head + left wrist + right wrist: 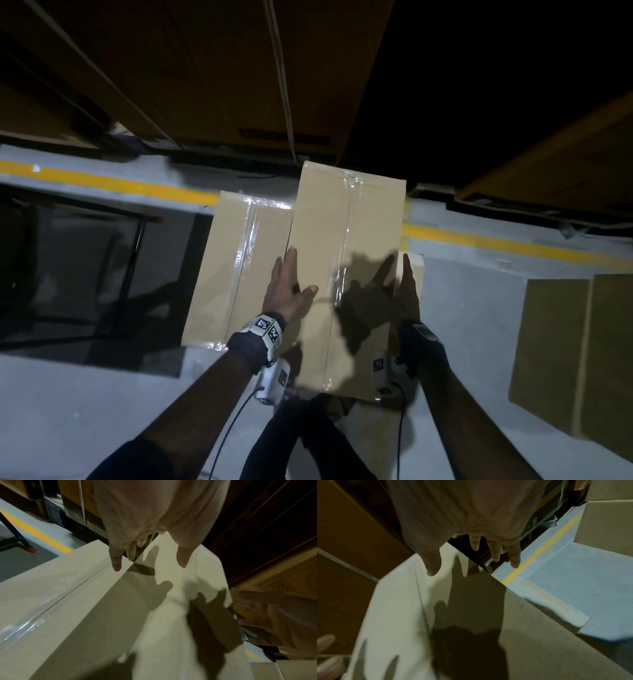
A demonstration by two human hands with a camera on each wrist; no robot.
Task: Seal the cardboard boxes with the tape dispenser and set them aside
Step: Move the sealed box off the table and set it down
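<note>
Tall tan cardboard box point(346, 274), clear-taped along its seam, between flat-fingered left hand point(289, 291) and right hand point(409, 291); second taped tan box point(236, 270) left of them; untaped boxes point(575, 353) apparently remaining rightward.

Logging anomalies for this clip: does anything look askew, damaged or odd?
Nothing serious. The taped box between the left hand and right hand overlaps the second taped box, slightly out of line with it.
</note>
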